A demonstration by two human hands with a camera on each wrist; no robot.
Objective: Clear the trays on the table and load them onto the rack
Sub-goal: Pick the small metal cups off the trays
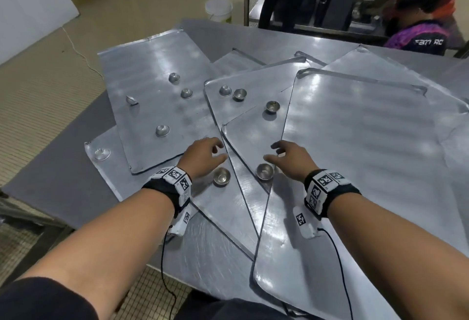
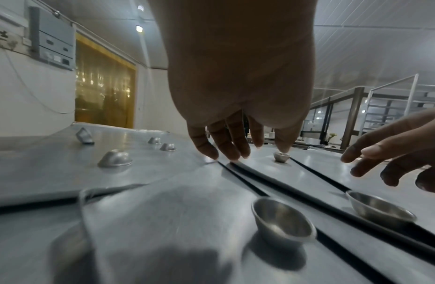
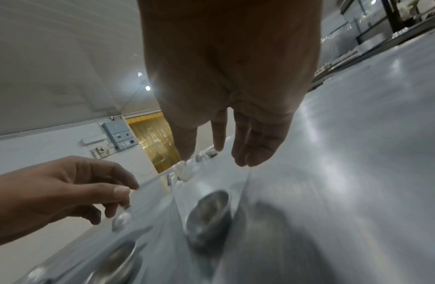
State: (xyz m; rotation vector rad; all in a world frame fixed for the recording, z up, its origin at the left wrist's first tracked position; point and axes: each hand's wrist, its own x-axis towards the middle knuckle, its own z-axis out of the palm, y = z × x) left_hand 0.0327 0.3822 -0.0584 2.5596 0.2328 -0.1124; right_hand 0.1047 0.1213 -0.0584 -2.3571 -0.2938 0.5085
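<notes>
Several flat metal trays (image 1: pixel 355 142) lie overlapped on a grey table (image 1: pixel 317 40). Small metal cups are scattered on them, some upright, some upside down. My left hand (image 1: pixel 203 153) hovers with loosely spread fingers just above an upright cup (image 1: pixel 221 176) (image 2: pixel 283 221). My right hand (image 1: pixel 286 157) hovers with relaxed fingers over a second upright cup (image 1: pixel 264 171) (image 3: pixel 209 211). Neither hand holds anything. Upside-down cups sit on the left tray (image 1: pixel 152 91), among them one (image 1: pixel 162 130) near my left hand.
A person in a purple top (image 1: pixel 418 35) bends at the table's far right edge. A white bucket (image 1: pixel 218 10) stands on the floor beyond the table. A metal rack frame (image 2: pixel 391 107) shows in the left wrist view, far right.
</notes>
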